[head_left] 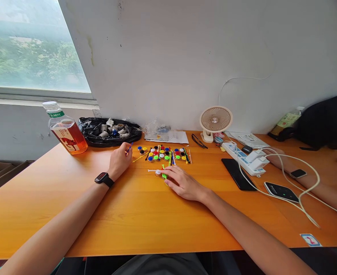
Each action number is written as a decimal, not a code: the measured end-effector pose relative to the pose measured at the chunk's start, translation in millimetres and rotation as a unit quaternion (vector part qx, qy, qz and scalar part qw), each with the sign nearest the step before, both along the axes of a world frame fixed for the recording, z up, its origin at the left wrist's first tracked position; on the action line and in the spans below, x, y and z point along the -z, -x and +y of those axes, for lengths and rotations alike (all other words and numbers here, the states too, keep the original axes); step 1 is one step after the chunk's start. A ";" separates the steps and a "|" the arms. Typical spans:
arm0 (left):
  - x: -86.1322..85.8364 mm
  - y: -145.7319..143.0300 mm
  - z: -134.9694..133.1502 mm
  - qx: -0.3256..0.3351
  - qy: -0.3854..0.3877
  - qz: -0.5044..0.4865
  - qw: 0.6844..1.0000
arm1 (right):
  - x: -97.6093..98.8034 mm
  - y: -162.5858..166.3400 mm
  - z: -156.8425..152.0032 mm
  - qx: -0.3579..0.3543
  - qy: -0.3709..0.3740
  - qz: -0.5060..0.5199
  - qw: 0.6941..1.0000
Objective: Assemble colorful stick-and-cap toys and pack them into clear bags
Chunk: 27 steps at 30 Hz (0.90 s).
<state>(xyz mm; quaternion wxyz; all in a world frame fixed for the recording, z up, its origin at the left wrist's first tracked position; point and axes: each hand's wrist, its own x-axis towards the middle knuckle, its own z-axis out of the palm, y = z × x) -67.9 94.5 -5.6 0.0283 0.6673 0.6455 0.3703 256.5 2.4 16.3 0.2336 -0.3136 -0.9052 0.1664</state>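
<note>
Between the fingertips of my left hand (pixel 120 161) a thin blue plastic stick (pixel 129 149) is pinched, near the left end of the small parts. My right hand (pixel 184 184) rests low over the table, thumb and fingers closed around a bright green plastic piece (pixel 164 176), partly hidden by the fingers. Just left of those fingertips lie a white round cap (pixel 158 172) and a white stick (pixel 151 170). Behind both hands, several round caps (pixel 162 156) in blue, yellow, red, black, white and green lie in groups, with coloured sticks (pixel 187 156) among them. A yellow stick (pixel 139 157) lies near my left hand.
At the left stand a tea bottle (pixel 68 131) and a black bag (pixel 91 139) of grey pieces. Pliers (pixel 199 140), a fan (pixel 215 120), a power strip (pixel 241 158) with cables, a black phone (pixel 237 175) and another person's arm (pixel 314 182) are on the right.
</note>
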 end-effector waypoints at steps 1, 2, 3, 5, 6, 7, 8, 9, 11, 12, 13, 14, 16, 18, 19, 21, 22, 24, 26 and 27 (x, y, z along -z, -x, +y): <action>0.0 -0.2 0.7 0.007 -0.012 -0.036 0.999 | 0.0 -0.1 0.0 0.001 -0.001 0.000 1.000; -0.2 -0.6 1.2 0.013 -0.023 -0.069 0.997 | 0.0 -0.2 0.0 0.001 -0.002 -0.001 1.000; -0.5 -1.1 1.6 0.019 -0.033 -0.096 0.995 | 0.0 -0.2 0.0 0.001 -0.003 -0.002 1.000; -1.6 -2.2 1.6 0.028 -0.052 -0.130 0.990 | -0.1 -0.1 0.0 0.001 -0.004 -0.004 1.000; -2.2 -2.8 1.3 0.033 -0.060 -0.138 0.988 | -0.1 -0.1 0.0 0.001 -0.004 -0.005 1.000; -2.7 -3.3 1.0 0.035 -0.066 -0.140 0.987 | 0.0 0.0 0.1 0.002 -0.005 -0.006 1.000; -3.2 -3.6 0.6 0.036 -0.072 -0.135 0.988 | 0.2 0.1 0.1 0.003 -0.006 -0.006 1.000; -3.6 -3.8 0.2 0.034 -0.079 -0.124 0.989 | 0.3 0.1 0.1 0.003 -0.007 -0.006 1.000; -4.1 -3.8 -0.3 0.023 -0.099 -0.105 0.989 | 0.5 0.1 0.2 0.004 -0.009 -0.006 1.000; -4.2 -3.8 -0.3 0.021 -0.110 -0.106 0.988 | 0.5 0.1 0.2 0.004 -0.009 -0.006 1.000; -4.1 -3.8 -0.3 0.023 -0.120 -0.117 0.986 | 0.4 0.1 0.2 0.004 -0.009 -0.007 1.000; -3.9 -3.9 -0.2 0.030 -0.125 -0.134 0.983 | 0.3 0.0 0.1 0.003 -0.009 -0.007 1.000; -3.0 -4.3 0.3 0.048 -0.119 -0.168 0.977 | -0.2 0.0 -0.1 0.004 -0.007 -0.008 1.000; -1.6 -4.8 1.1 0.059 -0.114 -0.175 0.976 | -0.7 0.1 -0.4 0.004 -0.006 -0.008 1.000; -0.8 -5.0 1.7 0.063 -0.115 -0.171 0.976 | -1.0 0.1 -0.5 0.004 -0.005 -0.008 1.000; 1.0 -4.8 3.0 0.072 -0.124 -0.163 0.976 | -1.4 0.2 -0.7 0.004 -0.004 -0.008 1.000; 1.8 -4.6 3.7 0.076 -0.126 -0.160 0.976 | -1.7 0.2 -0.8 0.004 -0.004 -0.008 1.000; 3.3 -4.1 5.3 0.083 -0.117 -0.152 0.978 | -2.3 0.2 -1.0 0.004 -0.003 -0.009 1.000; 4.5 -3.6 6.6 0.087 -0.100 -0.141 0.981 | -3.1 0.3 -1.3 0.005 -0.002 -0.009 1.000; 5.1 -3.4 7.2 0.090 -0.091 -0.136 0.982 | -3.5 0.4 -1.4 0.005 -0.001 -0.010 1.000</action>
